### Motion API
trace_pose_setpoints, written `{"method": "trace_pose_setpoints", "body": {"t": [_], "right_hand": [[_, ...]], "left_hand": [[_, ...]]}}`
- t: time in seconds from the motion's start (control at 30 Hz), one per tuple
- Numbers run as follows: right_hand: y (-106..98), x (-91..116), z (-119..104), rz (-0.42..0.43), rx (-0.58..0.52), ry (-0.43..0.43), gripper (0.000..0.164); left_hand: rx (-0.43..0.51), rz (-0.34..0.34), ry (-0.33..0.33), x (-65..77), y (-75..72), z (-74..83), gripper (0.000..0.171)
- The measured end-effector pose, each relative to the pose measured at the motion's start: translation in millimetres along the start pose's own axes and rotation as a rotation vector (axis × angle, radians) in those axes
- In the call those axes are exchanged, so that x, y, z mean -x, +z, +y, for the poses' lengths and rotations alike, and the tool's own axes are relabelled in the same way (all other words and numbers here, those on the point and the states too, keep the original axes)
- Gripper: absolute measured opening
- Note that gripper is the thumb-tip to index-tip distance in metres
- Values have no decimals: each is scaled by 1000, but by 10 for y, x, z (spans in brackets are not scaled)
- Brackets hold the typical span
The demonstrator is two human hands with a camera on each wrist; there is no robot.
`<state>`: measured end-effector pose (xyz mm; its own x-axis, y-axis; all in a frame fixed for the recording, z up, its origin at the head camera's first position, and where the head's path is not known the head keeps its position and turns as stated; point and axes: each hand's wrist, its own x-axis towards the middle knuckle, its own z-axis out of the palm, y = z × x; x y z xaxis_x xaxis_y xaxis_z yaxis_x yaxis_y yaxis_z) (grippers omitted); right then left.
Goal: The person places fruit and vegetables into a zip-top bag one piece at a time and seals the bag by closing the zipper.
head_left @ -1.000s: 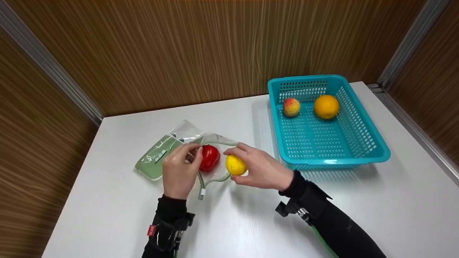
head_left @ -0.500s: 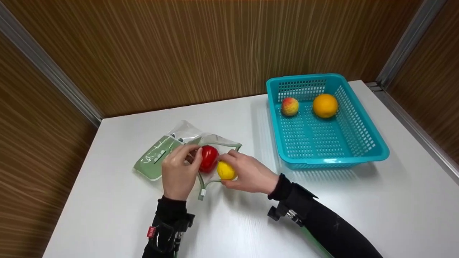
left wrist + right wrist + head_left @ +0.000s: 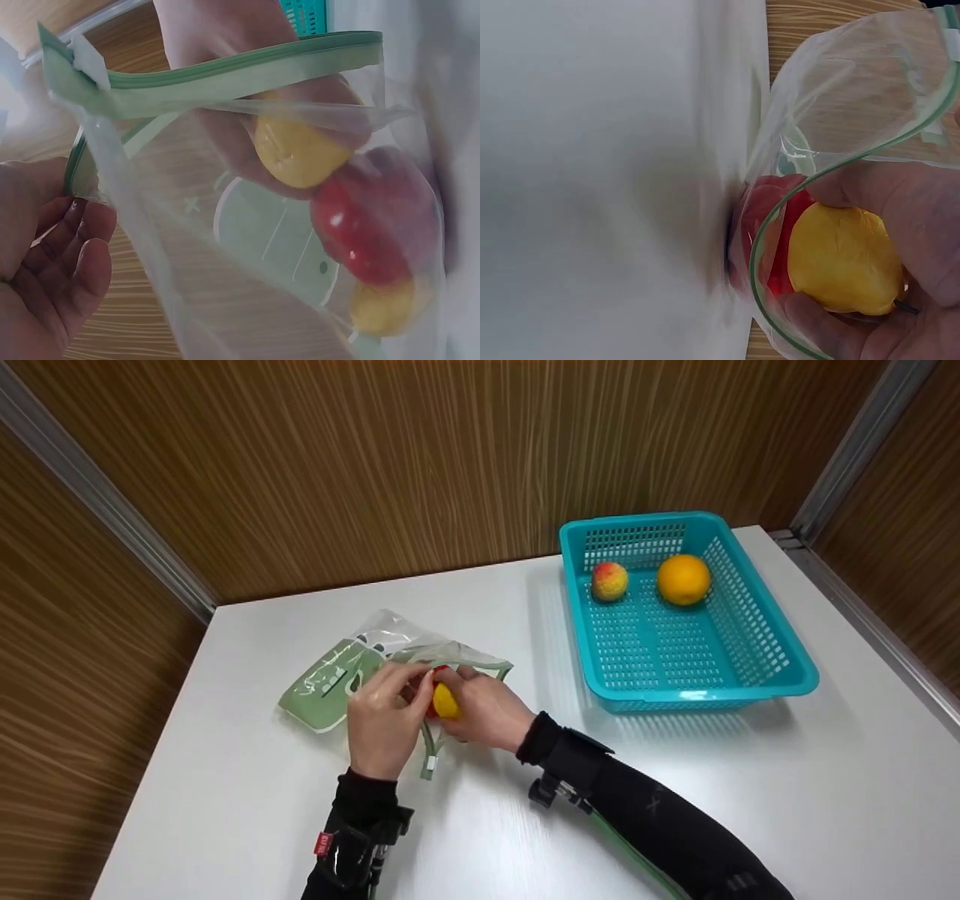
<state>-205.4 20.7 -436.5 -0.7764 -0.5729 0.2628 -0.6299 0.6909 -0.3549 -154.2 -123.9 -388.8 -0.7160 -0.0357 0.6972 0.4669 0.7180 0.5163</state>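
Observation:
A clear zip bag [image 3: 315, 701] with a green printed panel and green zip edge lies on the white table, its mouth spread. My left hand [image 3: 384, 727] pinches the bag's edge between thumb and fingers. Inside the bag's mouth, my right hand [image 3: 487, 709] grips a yellow fruit [image 3: 844, 259], which has a dark stem. Against that fruit sits a glossy red fruit or pepper [image 3: 375, 217], inside the bag. Another yellow piece [image 3: 386, 304] shows through the plastic beyond the red one in the left wrist view; its kind is unclear.
A turquoise basket [image 3: 701, 697] stands at the right on the table [image 3: 247, 810]. It holds a red-yellow peach-like fruit [image 3: 610, 581] and an orange [image 3: 683, 580]. Wood-grain panels [image 3: 480, 465] wall in the table's back and sides.
My right hand has moved left with the yellow fruit, from the bag's mouth into it and up against the red one. My left hand still holds the edge, almost in place.

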Motion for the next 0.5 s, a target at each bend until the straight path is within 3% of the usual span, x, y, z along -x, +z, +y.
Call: {"method": "trace_pose_setpoints", "body": {"t": [0.2,0.4,0.5], "right_hand": [[65,-104,-33,55,20,-13,48],[139,-203,-29,108,60,-50,27],[161,-239,-25,113,97,-65,25]], "left_hand": [[10,15,21,-15,-9,21,9],[7,18,26,-14,-27,31,8],[9,24,29,-19,-36,26,7]]}}
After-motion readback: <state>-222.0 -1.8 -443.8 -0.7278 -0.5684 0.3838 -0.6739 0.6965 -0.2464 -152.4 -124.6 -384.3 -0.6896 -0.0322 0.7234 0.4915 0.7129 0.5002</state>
